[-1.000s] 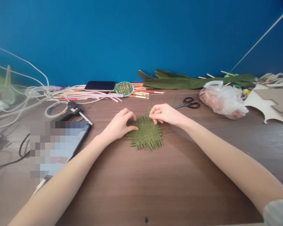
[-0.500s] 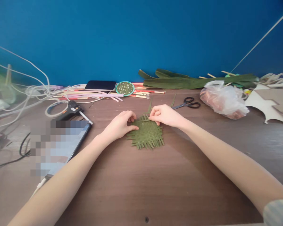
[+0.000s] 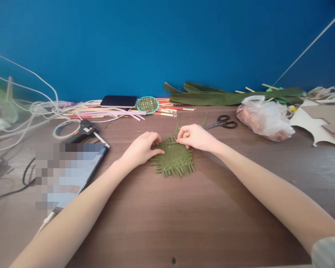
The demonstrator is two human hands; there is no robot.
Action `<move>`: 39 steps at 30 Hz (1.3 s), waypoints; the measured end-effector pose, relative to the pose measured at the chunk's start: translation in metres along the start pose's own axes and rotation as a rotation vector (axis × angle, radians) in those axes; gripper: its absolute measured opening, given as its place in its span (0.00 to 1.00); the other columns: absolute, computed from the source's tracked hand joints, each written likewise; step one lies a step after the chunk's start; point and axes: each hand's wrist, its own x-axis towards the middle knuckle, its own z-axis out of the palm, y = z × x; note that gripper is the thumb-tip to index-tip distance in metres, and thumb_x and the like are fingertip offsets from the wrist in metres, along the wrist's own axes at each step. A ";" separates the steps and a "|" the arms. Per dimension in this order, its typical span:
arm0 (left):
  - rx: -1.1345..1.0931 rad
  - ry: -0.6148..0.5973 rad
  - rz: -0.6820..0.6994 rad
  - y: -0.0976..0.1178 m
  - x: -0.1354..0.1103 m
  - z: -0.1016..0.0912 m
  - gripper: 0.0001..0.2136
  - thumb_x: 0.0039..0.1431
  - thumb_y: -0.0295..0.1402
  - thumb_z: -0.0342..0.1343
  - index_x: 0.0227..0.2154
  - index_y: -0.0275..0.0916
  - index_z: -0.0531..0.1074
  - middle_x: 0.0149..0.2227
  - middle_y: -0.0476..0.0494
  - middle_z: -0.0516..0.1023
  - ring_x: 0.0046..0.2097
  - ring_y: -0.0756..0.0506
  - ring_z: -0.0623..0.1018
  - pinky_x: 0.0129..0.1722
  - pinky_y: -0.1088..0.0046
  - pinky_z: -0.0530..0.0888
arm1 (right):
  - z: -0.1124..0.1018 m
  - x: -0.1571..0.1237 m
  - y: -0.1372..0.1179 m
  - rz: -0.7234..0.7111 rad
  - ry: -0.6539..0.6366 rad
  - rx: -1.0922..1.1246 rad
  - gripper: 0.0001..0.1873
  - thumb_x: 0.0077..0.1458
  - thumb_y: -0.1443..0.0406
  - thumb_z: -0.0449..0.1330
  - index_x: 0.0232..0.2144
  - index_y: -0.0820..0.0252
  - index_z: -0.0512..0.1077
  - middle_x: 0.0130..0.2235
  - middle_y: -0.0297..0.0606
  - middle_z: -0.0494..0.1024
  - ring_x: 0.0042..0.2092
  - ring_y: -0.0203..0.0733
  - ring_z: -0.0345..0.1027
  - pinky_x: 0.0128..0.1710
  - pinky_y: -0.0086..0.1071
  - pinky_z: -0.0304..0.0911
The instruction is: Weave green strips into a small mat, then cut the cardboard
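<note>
1 left hand (image 3: 141, 147), grip apart, touches 1 woven mat (image 3: 175, 158) while 1 right hand (image 3: 194, 137) pinches its far edge.

No text can be read (the screen (image 3: 72, 180) is pixelated).

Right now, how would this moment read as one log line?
Left hand: at left edge of square green woven-leaf mat | Right hand: at mat's far-right corner | Black-handled scissors: beyond right hand, on brown wooden tabletop
</note>
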 end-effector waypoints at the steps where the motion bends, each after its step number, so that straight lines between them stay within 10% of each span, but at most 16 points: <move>1: 0.003 0.006 0.003 0.000 0.000 0.000 0.12 0.48 0.34 0.62 0.29 0.39 0.62 0.30 0.50 0.69 0.35 0.46 0.70 0.36 0.70 0.68 | 0.000 0.000 0.000 -0.002 -0.001 0.000 0.04 0.45 0.65 0.57 0.22 0.60 0.68 0.15 0.29 0.69 0.20 0.32 0.60 0.26 0.27 0.55; 39: 0.116 0.030 0.080 0.008 -0.004 0.001 0.10 0.56 0.23 0.42 0.33 0.38 0.67 0.32 0.45 0.74 0.37 0.46 0.73 0.38 0.72 0.69 | -0.005 0.002 -0.013 -0.061 0.000 0.276 0.11 0.51 0.62 0.55 0.30 0.63 0.73 0.28 0.39 0.77 0.30 0.35 0.68 0.33 0.30 0.63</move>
